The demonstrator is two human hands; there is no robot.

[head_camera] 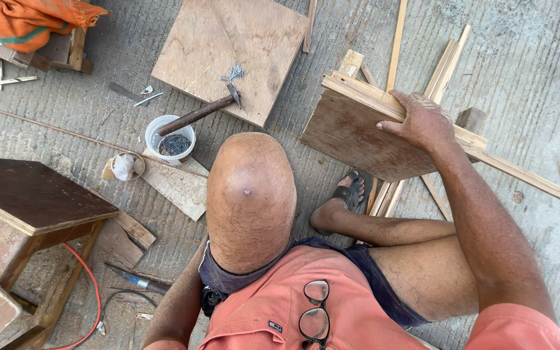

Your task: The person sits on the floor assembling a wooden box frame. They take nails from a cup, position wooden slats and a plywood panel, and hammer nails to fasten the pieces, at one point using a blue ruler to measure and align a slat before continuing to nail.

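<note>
Right hand (422, 120) steadies a wooden panel (358, 133) at two o'clock.
Its fingers grip the panel's framed top edge; the left hand is hidden behind the knee (251, 194). A hammer (199, 113) lies at eleven o'clock.

Daylit grooved concrete floor (526, 58) with a dark wooden stool (30, 194) at the left.

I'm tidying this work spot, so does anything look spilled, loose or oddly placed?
Yes. A small heap of loose nails lies scattered on the square board, outside the white cup that holds the rest. The hammer lies propped across that cup's rim, and offcuts litter the concrete floor.
</note>
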